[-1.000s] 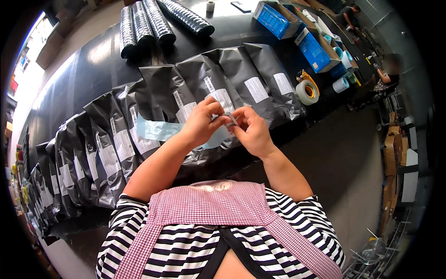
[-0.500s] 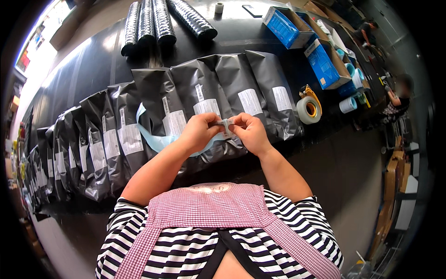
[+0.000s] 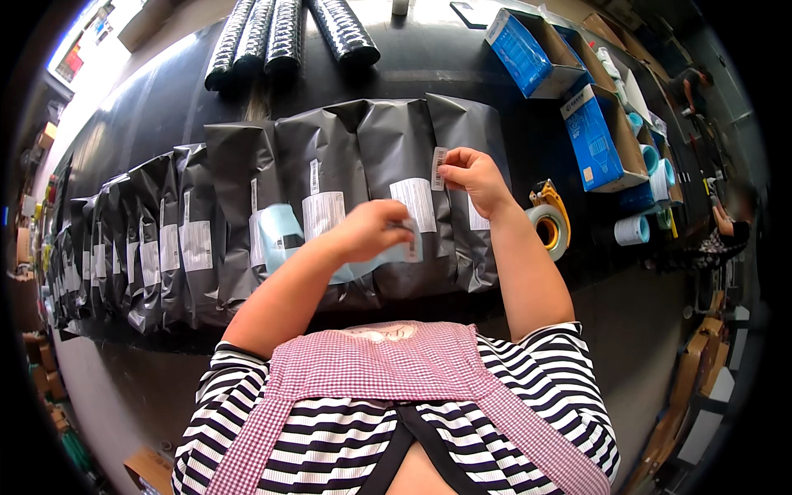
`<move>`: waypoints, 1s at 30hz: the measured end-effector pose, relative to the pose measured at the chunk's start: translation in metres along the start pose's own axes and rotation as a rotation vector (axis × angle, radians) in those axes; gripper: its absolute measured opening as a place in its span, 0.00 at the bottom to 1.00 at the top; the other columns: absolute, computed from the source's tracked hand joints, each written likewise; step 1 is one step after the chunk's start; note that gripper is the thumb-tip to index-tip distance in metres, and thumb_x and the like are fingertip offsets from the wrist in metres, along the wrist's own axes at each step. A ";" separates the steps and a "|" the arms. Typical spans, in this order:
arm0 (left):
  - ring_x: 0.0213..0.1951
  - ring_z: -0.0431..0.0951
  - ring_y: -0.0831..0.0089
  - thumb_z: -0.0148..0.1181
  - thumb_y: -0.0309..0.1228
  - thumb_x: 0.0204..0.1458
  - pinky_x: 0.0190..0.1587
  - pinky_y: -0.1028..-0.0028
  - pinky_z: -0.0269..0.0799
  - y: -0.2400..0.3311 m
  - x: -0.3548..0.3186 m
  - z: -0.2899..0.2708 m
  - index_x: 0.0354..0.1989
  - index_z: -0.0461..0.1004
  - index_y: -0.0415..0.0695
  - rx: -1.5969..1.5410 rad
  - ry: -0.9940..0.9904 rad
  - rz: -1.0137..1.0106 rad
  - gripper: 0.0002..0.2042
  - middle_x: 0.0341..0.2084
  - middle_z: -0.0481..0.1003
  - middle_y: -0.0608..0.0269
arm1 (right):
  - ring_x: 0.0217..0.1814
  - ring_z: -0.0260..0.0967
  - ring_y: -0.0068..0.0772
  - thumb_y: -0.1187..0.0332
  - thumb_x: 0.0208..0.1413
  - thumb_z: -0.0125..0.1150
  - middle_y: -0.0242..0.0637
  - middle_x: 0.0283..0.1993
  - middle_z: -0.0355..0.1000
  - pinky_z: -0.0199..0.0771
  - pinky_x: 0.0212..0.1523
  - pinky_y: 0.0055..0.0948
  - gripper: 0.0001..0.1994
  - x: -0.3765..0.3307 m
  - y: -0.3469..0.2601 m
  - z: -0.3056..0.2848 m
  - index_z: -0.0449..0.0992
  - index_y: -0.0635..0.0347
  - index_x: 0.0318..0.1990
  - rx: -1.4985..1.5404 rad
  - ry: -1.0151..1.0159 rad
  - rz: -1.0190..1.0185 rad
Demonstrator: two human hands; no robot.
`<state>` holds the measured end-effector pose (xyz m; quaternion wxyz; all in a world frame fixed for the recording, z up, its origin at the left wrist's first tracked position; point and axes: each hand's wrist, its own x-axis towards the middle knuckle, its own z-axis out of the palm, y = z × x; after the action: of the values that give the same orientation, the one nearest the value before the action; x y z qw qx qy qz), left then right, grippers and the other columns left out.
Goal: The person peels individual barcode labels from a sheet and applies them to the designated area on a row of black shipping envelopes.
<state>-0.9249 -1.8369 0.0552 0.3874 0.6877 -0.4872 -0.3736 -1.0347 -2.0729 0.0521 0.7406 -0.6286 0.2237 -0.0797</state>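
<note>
Between thumb and fingertips, my right hand (image 3: pixel 478 181) pinches a small white barcode label (image 3: pixel 439 163). The label is over the upper part of a grey plastic mailing bag (image 3: pixel 398 136); whether it touches the bag I cannot tell. My left hand (image 3: pixel 370 231) is closed on a light blue label backing strip (image 3: pixel 280 221), which trails leftward across the bags. A barcode label shows on the strip's end by the fingers. The bags overlap in a long row, each bearing a white printed shipping label (image 3: pixel 412 205). My right wrist partly covers the rightmost bag (image 3: pixel 466 124).
Right of the bags stands a yellow tape dispenser (image 3: pixel 551 206). Blue cardboard boxes (image 3: pixel 590 136) and light blue label rolls (image 3: pixel 632 230) lie beyond it. Shiny black wrapped rolls (image 3: pixel 342 33) rest at the table's far side. Two people are at the right.
My hands have come apart. My right hand has moved up and right with one barcode label, while the left keeps the blue strip. The view has shifted slightly.
</note>
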 end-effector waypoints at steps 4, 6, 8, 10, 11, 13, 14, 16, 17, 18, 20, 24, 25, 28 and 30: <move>0.72 0.56 0.53 0.64 0.29 0.55 0.72 0.49 0.50 -0.008 0.016 0.033 0.42 0.74 0.41 0.447 -0.090 0.387 0.10 0.65 0.69 0.56 | 0.41 0.72 0.20 0.76 0.56 0.68 0.28 0.38 0.77 0.73 0.44 0.21 0.08 0.039 0.020 0.001 0.79 0.60 0.42 -0.042 -0.124 -0.048; 0.74 0.53 0.56 0.63 0.31 0.55 0.75 0.45 0.41 -0.014 0.016 0.040 0.42 0.73 0.41 0.475 -0.130 0.304 0.10 0.66 0.68 0.57 | 0.41 0.72 0.19 0.77 0.55 0.68 0.28 0.38 0.76 0.74 0.46 0.23 0.08 0.050 0.029 0.007 0.78 0.61 0.42 -0.066 -0.127 -0.051; 0.75 0.53 0.57 0.62 0.31 0.56 0.75 0.46 0.39 -0.016 0.014 0.042 0.43 0.73 0.41 0.510 -0.128 0.291 0.10 0.66 0.68 0.57 | 0.42 0.72 0.20 0.77 0.55 0.67 0.28 0.38 0.76 0.74 0.46 0.24 0.08 0.057 0.038 0.013 0.78 0.61 0.42 -0.135 -0.118 -0.032; 0.75 0.52 0.58 0.62 0.32 0.57 0.75 0.45 0.38 -0.016 0.013 0.041 0.44 0.73 0.42 0.507 -0.154 0.264 0.10 0.67 0.68 0.58 | 0.42 0.73 0.20 0.77 0.55 0.67 0.29 0.38 0.77 0.75 0.46 0.24 0.08 0.061 0.047 0.015 0.78 0.62 0.42 -0.150 -0.119 -0.041; 0.75 0.53 0.58 0.61 0.32 0.57 0.75 0.44 0.37 -0.016 0.015 0.041 0.44 0.73 0.42 0.500 -0.151 0.260 0.10 0.67 0.68 0.59 | 0.42 0.73 0.20 0.77 0.55 0.67 0.29 0.38 0.77 0.75 0.46 0.24 0.08 0.063 0.048 0.016 0.78 0.62 0.42 -0.120 -0.097 -0.050; 0.75 0.53 0.59 0.61 0.33 0.57 0.75 0.43 0.37 -0.017 0.015 0.040 0.44 0.74 0.42 0.493 -0.149 0.253 0.10 0.67 0.68 0.60 | 0.42 0.74 0.20 0.78 0.55 0.67 0.29 0.38 0.77 0.76 0.45 0.23 0.08 0.066 0.052 0.016 0.78 0.62 0.42 -0.086 -0.075 -0.056; 0.75 0.53 0.60 0.61 0.33 0.57 0.75 0.43 0.36 -0.017 0.015 0.040 0.44 0.74 0.43 0.502 -0.148 0.247 0.11 0.67 0.68 0.61 | 0.42 0.74 0.20 0.78 0.55 0.67 0.29 0.38 0.77 0.76 0.45 0.23 0.08 0.067 0.051 0.016 0.78 0.62 0.41 -0.095 -0.077 -0.054; 0.75 0.53 0.60 0.61 0.33 0.57 0.75 0.42 0.36 -0.018 0.014 0.041 0.45 0.74 0.43 0.508 -0.147 0.239 0.11 0.67 0.68 0.62 | 0.42 0.74 0.20 0.78 0.55 0.67 0.30 0.38 0.77 0.76 0.45 0.23 0.07 0.067 0.051 0.016 0.78 0.62 0.41 -0.103 -0.080 -0.049; 0.75 0.53 0.61 0.61 0.33 0.57 0.74 0.41 0.36 -0.017 0.015 0.041 0.45 0.74 0.43 0.513 -0.146 0.236 0.11 0.67 0.68 0.62 | 0.41 0.74 0.20 0.78 0.55 0.67 0.29 0.38 0.78 0.76 0.45 0.23 0.07 0.067 0.051 0.017 0.78 0.62 0.41 -0.157 -0.067 -0.061; 0.75 0.53 0.61 0.61 0.33 0.57 0.74 0.41 0.36 -0.017 0.015 0.041 0.45 0.74 0.43 0.517 -0.146 0.232 0.11 0.67 0.68 0.62 | 0.41 0.74 0.20 0.78 0.55 0.67 0.29 0.37 0.78 0.77 0.44 0.23 0.07 0.066 0.050 0.017 0.78 0.63 0.40 -0.211 -0.055 -0.072; 0.75 0.53 0.61 0.61 0.33 0.57 0.74 0.41 0.36 -0.016 0.016 0.041 0.45 0.74 0.43 0.511 -0.147 0.232 0.10 0.67 0.68 0.62 | 0.39 0.75 0.21 0.76 0.54 0.68 0.31 0.37 0.78 0.77 0.43 0.24 0.08 0.065 0.051 0.018 0.78 0.63 0.41 -0.248 -0.053 -0.093; 0.75 0.53 0.61 0.61 0.32 0.57 0.74 0.41 0.36 -0.014 0.015 0.040 0.43 0.73 0.43 0.498 -0.148 0.227 0.09 0.67 0.68 0.62 | 0.39 0.75 0.19 0.78 0.52 0.70 0.30 0.35 0.78 0.76 0.41 0.23 0.10 0.061 0.049 0.021 0.78 0.62 0.41 -0.366 -0.064 -0.170; 0.75 0.53 0.61 0.61 0.32 0.57 0.74 0.41 0.36 -0.014 0.015 0.039 0.43 0.73 0.43 0.499 -0.147 0.226 0.09 0.67 0.68 0.62 | 0.39 0.75 0.19 0.78 0.52 0.70 0.30 0.35 0.78 0.76 0.41 0.23 0.10 0.061 0.050 0.022 0.78 0.62 0.41 -0.365 -0.065 -0.171; 0.75 0.53 0.60 0.61 0.32 0.57 0.74 0.41 0.36 -0.015 0.014 0.039 0.41 0.73 0.43 0.488 -0.142 0.228 0.08 0.67 0.68 0.62 | 0.35 0.74 0.21 0.77 0.47 0.75 0.30 0.33 0.76 0.76 0.39 0.24 0.16 0.064 0.052 0.026 0.77 0.60 0.44 -0.453 -0.087 -0.313; 0.75 0.54 0.63 0.61 0.34 0.57 0.74 0.41 0.39 -0.016 0.014 0.038 0.42 0.74 0.44 0.529 -0.150 0.240 0.09 0.66 0.69 0.62 | 0.33 0.71 0.23 0.72 0.42 0.80 0.30 0.32 0.74 0.76 0.37 0.26 0.23 0.076 0.048 0.029 0.75 0.59 0.46 -0.536 0.090 -0.403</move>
<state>-0.9493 -1.8531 0.0231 0.1990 0.6728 -0.6726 -0.2351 -0.9626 -2.0682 -0.0084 0.5078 -0.8284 0.1404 -0.1904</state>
